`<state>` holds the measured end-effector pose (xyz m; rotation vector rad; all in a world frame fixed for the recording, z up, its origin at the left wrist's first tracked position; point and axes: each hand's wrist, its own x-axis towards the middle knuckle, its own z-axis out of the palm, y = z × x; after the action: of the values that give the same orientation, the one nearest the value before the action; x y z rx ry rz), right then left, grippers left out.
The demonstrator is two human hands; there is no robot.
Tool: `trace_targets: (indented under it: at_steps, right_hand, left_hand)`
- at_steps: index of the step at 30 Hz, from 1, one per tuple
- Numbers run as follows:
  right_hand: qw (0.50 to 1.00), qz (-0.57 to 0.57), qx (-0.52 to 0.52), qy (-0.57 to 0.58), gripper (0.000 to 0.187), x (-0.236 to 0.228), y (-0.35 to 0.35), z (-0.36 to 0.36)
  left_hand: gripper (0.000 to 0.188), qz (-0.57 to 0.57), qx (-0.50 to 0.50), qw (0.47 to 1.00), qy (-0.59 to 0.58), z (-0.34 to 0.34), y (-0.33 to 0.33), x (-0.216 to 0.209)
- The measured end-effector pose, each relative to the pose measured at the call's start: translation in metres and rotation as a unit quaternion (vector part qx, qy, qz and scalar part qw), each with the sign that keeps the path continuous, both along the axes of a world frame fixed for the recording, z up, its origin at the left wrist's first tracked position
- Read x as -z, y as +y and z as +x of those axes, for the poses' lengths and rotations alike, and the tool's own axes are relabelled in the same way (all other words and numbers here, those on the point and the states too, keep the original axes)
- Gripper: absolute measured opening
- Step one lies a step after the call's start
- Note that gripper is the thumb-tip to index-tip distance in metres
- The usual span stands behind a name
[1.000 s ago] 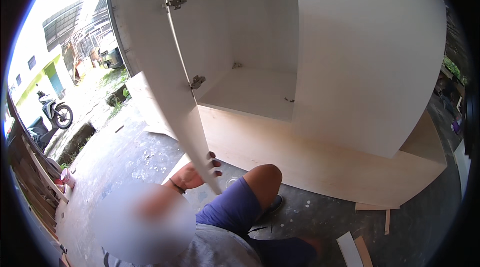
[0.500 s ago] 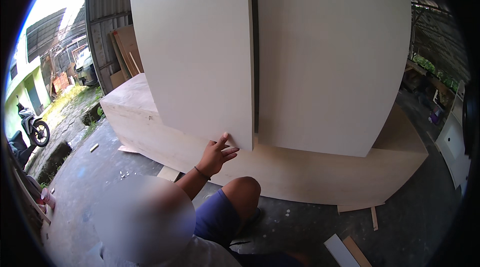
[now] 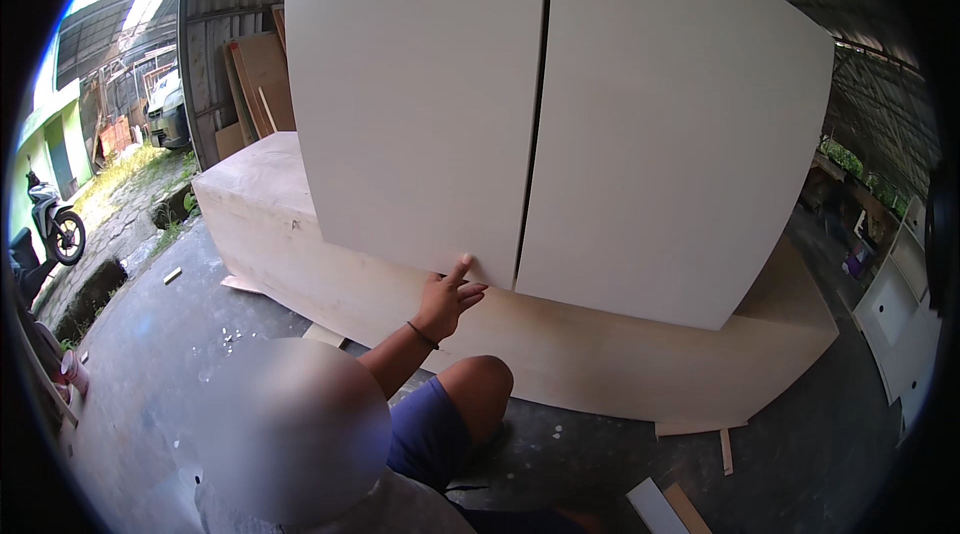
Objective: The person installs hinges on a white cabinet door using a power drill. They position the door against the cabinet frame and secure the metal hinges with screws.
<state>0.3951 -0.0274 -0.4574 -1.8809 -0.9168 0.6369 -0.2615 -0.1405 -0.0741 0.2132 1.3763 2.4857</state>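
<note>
Two large white door panels stand side by side in front of me, the left panel (image 3: 420,114) and the right panel (image 3: 680,144), with a narrow dark slit between them. At the lower right corner of the left panel is my left hand (image 3: 437,306), a dark band on its wrist. One raised digit presses the panel's face. The other fingers stick out apart below its bottom edge, wrapped round nothing. A blurred patch covers the arm nearer my body. My right hand is out of sight.
Under the panels lies a long pale wooden box (image 3: 580,354). Wood strips (image 3: 668,506) and scraps lie on the dark floor. Brown boards (image 3: 262,84) lean behind at left. White panels (image 3: 890,309) stand far right; a motorcycle (image 3: 55,214) is outside left.
The left panel has swung inward under my left hand, and the dark gap has narrowed to a slit. My view has shifted slightly.
</note>
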Motion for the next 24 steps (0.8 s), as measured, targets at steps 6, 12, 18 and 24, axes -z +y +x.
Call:
trace_targets:
  at_steps: [6,12,18,24]
  right_hand:
    - [1.000,-0.002,-0.004,-0.020,0.037,-0.007,0.006,0.005]
    - [0.999,-0.009,0.002,-0.042,0.042,-0.012,0.005,0.015]
    - [0.998,-0.026,0.018,-0.062,0.047,-0.017,-0.002,0.030]
    - [0.995,-0.043,0.040,-0.078,0.052,-0.023,-0.013,0.051]
  left_hand:
    - [0.079,0.067,0.021,0.997,-0.029,0.012,0.028,0.000]
    - [0.061,0.063,0.058,0.995,-0.045,0.017,0.046,0.006]
    - [0.052,0.080,0.183,0.980,-0.018,0.013,0.053,0.014]
    - [0.039,0.072,0.251,0.965,-0.010,0.003,0.057,0.026]
